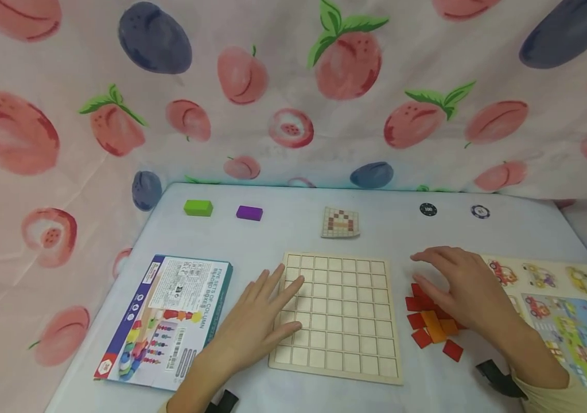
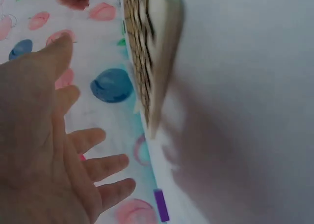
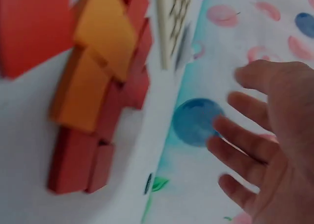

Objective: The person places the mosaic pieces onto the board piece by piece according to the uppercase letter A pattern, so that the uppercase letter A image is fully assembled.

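A wooden grid board lay flat on the bench, nearly square, its slightly longer sides running away from the person and its far edge pointing toward the fruit-print cloth hung behind the bench. The left hand rested palm down at the board's left edge, its fingers straight and spread, the fingertips lying over the nearest cells; it gripped nothing. In the left wrist view the same hand showed flat and open with the board beside it. Just right of the board sat a loose heap of red and orange tiles, and the right hand hovered over them, fingers extended and pointing toward the board, holding nothing; whether it touched the tiles could not be told. The right wrist view showed that hand open beside the tiles. Left of the board lay a toy box, face up. Beyond the board's far edge lay a small pattern card, with a purple block and a green block to its left and two round chips to its right. A vehicle puzzle lay further right of the tiles.
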Demonstrator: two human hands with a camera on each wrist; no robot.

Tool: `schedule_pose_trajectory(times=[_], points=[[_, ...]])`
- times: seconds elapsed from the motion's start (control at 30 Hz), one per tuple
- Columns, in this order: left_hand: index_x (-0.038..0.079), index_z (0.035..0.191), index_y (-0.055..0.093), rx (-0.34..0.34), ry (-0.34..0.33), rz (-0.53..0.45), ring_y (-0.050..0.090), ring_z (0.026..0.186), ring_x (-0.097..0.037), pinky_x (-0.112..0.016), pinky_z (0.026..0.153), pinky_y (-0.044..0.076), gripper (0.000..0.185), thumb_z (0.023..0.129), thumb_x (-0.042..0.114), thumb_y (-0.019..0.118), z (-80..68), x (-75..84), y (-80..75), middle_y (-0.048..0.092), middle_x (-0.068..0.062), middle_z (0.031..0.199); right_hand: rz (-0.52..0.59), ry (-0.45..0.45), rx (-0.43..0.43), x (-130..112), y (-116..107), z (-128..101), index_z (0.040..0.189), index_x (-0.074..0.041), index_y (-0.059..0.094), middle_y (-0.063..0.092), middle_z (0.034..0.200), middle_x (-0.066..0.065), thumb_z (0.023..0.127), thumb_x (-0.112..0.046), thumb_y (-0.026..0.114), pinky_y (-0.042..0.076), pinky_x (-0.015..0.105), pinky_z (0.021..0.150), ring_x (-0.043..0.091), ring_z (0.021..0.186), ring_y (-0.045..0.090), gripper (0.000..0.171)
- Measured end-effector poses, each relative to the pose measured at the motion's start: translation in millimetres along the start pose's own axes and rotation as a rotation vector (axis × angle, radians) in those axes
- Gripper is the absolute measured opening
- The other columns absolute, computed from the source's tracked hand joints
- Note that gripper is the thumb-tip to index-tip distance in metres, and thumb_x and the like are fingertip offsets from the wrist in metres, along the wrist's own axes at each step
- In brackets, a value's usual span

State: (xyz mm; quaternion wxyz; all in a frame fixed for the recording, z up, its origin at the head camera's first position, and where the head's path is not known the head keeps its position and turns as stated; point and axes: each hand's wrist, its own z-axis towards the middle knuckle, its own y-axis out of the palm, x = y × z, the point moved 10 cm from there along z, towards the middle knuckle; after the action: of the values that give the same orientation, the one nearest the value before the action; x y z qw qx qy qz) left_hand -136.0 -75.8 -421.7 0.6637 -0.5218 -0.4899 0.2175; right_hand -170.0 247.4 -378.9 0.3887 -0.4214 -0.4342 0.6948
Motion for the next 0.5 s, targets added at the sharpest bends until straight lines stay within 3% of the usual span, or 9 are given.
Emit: schedule_pose_trajectory(times=[0.17, 0.27, 0.5], points=[[0.021, 0.166, 0.041, -0.044, -0.024, -0.013, 0.028, 0.165, -0.036, -0.059, 0.134, 0.027, 0.059, 0.11, 0.034, 0.057, -12.7, -14.5, 10.1, 0.029, -0.009, 0.177, 0.001, 0.008, -0.2, 15.9, 27.5, -2.9, 0.12, -0.024, 0.078, 0.075, 0.121, 0.01, 0.092, -0.028, 0.084, 0.052, 0.064, 0.103, 0.034, 0.116, 0.066, 0.029], [0.013, 0.163, 0.044, -0.069, -0.021, -0.009, 0.032, 0.164, -0.033, -0.057, 0.134, 0.029, 0.055, 0.111, 0.026, 0.056, -15.8, -17.2, 13.7, 0.035, -0.008, 0.175, -0.02, 0.005, -0.273, 22.3, 39.1, -4.9, 0.116, -0.024, 0.08, 0.076, 0.116, 0.006, 0.092, -0.027, 0.083, 0.054, 0.06, 0.101, 0.03, 0.112, 0.068, 0.024], [0.01, 0.162, 0.045, -0.094, -0.031, -0.034, 0.033, 0.164, -0.033, -0.057, 0.133, 0.03, 0.06, 0.107, 0.026, 0.064, -16.2, -19.0, 15.9, 0.037, -0.006, 0.174, -0.076, 0.04, -0.3, 34.8, 48.4, -5.6, 0.117, -0.022, 0.081, 0.077, 0.114, 0.007, 0.089, -0.027, 0.087, 0.056, 0.057, 0.097, 0.03, 0.109, 0.068, 0.029]])
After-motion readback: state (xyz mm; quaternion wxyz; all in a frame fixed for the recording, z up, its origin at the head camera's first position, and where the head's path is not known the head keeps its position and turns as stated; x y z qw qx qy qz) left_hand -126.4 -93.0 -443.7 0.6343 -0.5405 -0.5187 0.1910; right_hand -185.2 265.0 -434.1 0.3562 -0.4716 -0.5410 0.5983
